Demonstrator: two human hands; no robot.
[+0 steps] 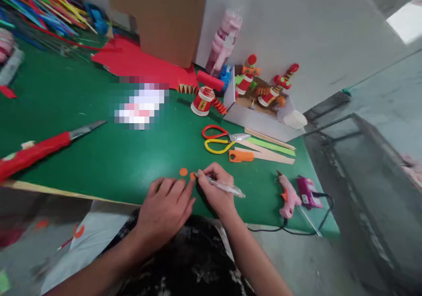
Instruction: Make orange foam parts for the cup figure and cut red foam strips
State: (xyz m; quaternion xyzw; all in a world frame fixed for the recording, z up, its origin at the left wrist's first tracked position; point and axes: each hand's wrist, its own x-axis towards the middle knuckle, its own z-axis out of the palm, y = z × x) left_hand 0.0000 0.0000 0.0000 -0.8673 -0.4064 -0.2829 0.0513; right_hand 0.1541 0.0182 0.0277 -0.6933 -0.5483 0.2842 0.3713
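Note:
My right hand [216, 190] is closed round a clear pen [227, 186], its tip down at a small orange paper disc [193, 176]. Flat on the table's front edge lies my left hand [166, 203], fingers stretched out and one fingertip touching that disc. A second orange disc [183, 172] rests just to the left, apart from both hands. Beyond my right hand are scissors [227, 140] with one red and one yellow handle, and an orange paper strip [241, 156] with a hole in it.
A red-handled knife [66, 142] lies at left. Behind stand a red paper cup figure [202, 101], red paper [145, 63], a pink bottle [224, 41] and a box [260, 122] holding two figures. A pink glue gun [288, 197] and its cord occupy the right end.

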